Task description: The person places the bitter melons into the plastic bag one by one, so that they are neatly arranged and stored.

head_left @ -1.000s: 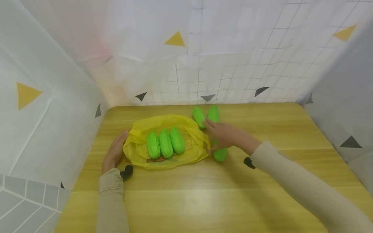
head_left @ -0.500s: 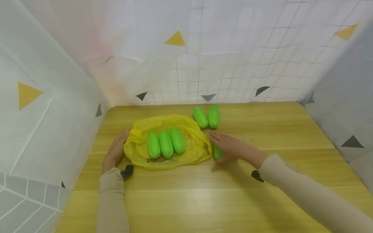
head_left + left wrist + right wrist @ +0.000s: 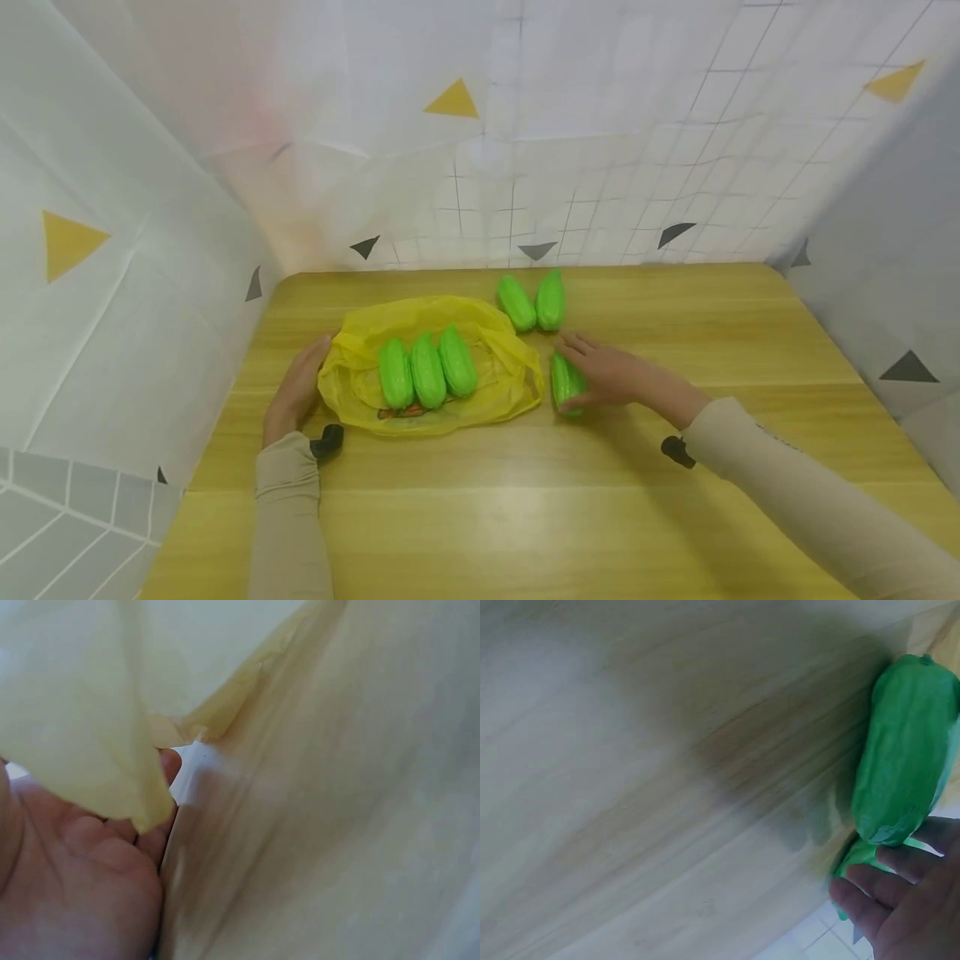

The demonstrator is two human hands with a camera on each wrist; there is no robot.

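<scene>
Now the person's right hand (image 3: 611, 377) has drawn back from the far pair of green cucumbers (image 3: 534, 302) and settled on a single green cucumber (image 3: 566, 384) lying just to the right of the yellow plastic bag (image 3: 501, 385). A moment ago that hand hid this cucumber under a flat palm; at present most of its length shows. The fingers curl over its right side and the thumb tucks under its near end, so the hand grips it. The cucumber lies on the wooden table (image 3: 675, 317) with its long axis running away from the person, one end toward the back wall, the other toward the near edge, roughly parallel to the three cucumbers (image 3: 427, 372) resting inside the bag.

The left hand (image 3: 294, 392) is unchanged at the bag's left edge, fingers straight and relaxed against the plastic. The left wrist view shows loose yellow film (image 3: 82, 712) draped over the fingertips (image 3: 161, 769).
</scene>
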